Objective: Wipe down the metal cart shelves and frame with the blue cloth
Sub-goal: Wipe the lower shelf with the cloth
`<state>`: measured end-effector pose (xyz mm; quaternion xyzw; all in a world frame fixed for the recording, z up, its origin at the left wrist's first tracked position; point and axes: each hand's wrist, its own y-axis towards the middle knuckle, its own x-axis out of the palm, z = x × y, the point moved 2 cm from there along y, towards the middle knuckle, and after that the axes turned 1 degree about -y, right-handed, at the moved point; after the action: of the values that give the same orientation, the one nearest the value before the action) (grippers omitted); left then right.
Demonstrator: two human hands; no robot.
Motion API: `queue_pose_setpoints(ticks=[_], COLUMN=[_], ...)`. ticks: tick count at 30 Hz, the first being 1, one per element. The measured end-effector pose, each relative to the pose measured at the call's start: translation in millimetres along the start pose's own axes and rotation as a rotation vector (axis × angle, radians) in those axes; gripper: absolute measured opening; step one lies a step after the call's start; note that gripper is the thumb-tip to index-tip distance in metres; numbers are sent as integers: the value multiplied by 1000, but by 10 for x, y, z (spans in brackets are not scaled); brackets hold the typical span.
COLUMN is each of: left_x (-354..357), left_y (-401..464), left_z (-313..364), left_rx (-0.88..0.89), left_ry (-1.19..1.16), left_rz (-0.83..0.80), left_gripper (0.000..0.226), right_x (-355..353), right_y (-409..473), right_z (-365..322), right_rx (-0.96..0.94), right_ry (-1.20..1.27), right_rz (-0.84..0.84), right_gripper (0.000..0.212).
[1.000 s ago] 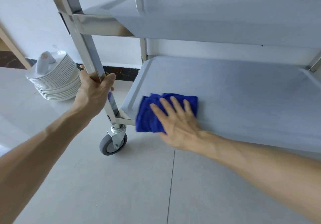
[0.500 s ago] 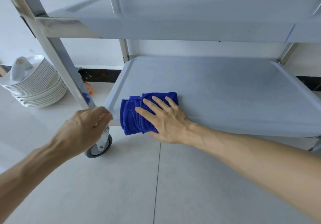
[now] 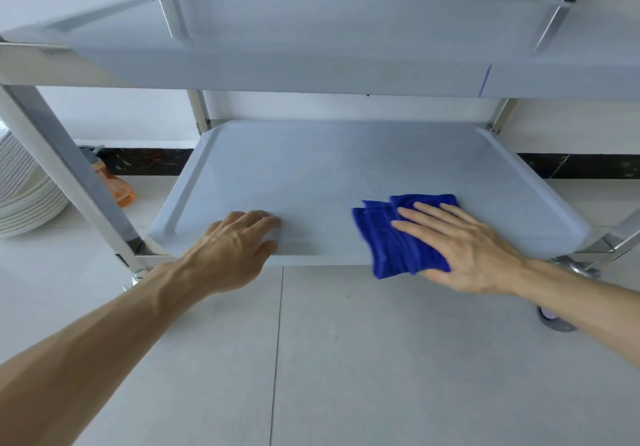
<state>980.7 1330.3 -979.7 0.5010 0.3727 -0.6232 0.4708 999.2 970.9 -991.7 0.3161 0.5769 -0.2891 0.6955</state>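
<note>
The folded blue cloth (image 3: 394, 241) lies on the front right part of the cart's bottom shelf (image 3: 311, 175), its near end hanging over the front edge. My right hand (image 3: 460, 248) presses flat on it with straight fingers. My left hand (image 3: 232, 248) grips the shelf's front edge at the left, fingers curled on top and thumb below the lip. Above, the middle shelf (image 3: 277, 75) spans the view. The cart's left front post (image 3: 69, 168) slants down to the shelf corner.
A stack of white plates (image 3: 24, 189) sits on the floor at the left. An orange spray bottle (image 3: 117, 186) lies behind the left post by the wall. A grey caster (image 3: 554, 321) shows under my right forearm. Pale floor tiles (image 3: 346, 359) spread in front.
My right hand slid the cloth from the shelf's front left corner to the front right. My left hand let go of the post and took hold of the shelf's front edge.
</note>
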Motion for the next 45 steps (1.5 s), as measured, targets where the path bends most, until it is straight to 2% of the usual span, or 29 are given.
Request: queue_pose_setpoints(ticks=[3, 8, 14, 17, 19, 23, 27, 29, 32, 35, 38, 41, 45], left_x=[4, -43, -161, -232, -244, -267, -298, -284, -160, 62, 286, 357, 398], left_y=[24, 45, 141, 199, 218, 253, 353, 470, 665, 751, 703, 617, 589], left_z=[0, -24, -55, -50, -30, -34, 63, 229, 624, 901, 918, 899, 931], left_rx=[-20, -10, 4, -36, -41, -32, -35, 19, 168, 210, 220, 241, 259], left_ry=[-10, 24, 71, 110, 134, 160, 251, 260, 79, 3, 19, -2, 26], left_rz=[-10, -5, -110, -229, -276, -260, -301, -234, -58, 2, 3, 83, 162], left_gripper=[46, 44, 46, 49, 50, 48, 46, 48, 51, 53, 59, 70, 57], right_x=[-28, 2, 69, 107, 121, 110, 88, 72, 38, 40, 59, 79, 101], right_y=[-211, -11, 578, 697, 639, 391, -196, -587, -1086, -1156, -954, -701, -267], right_z=[183, -175, -727, -869, -825, -474, 215, 639, 1141, 1243, 995, 616, 151], right_rx=[89, 184, 80, 55, 26, -72, 18, 134, 347, 447, 459, 404, 304], right_ry=[10, 39, 30, 51, 48, 43, 36, 34, 2, -40, -2, -8, -1], right_rz=[-14, 36, -35, -44, -7, 70, -1, -55, -122, -197, -159, -68, -6], right_gripper=[92, 87, 87, 85, 84, 84, 90, 93, 97, 97, 96, 95, 97])
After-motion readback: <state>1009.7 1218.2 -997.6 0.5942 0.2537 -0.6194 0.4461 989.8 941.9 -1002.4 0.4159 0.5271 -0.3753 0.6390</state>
